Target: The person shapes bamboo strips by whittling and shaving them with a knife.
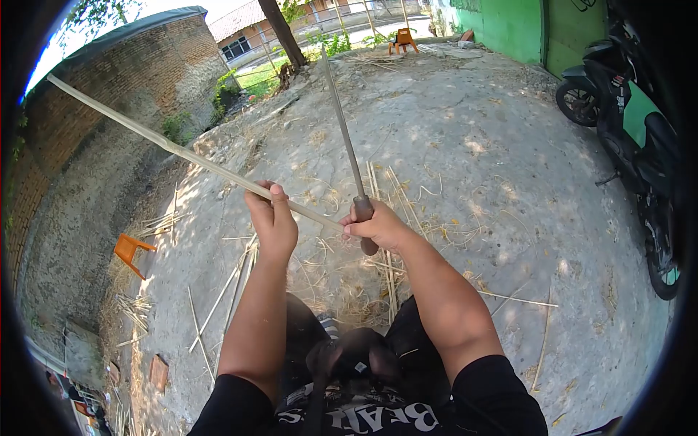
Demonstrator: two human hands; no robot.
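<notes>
A long pale strip of wood or bamboo (160, 139) slants from the upper left down to the middle. My left hand (273, 221) is closed around it near its lower end, thumb on top. In my right hand (376, 227) is the dark handle of a long-bladed knife (339, 112), its blade pointing up and away. The strip's lower end reaches the fingers of my right hand, beside the handle; whether they also pinch it is hard to tell.
Cut strips (236, 283) and shavings lie scattered on the concrete ground (494, 218). An orange chair (133, 253) is at left, another (403, 41) far ahead. A motorbike (632, 123) stands at right, a brick wall (138, 65) at left, a tree trunk (282, 33) ahead.
</notes>
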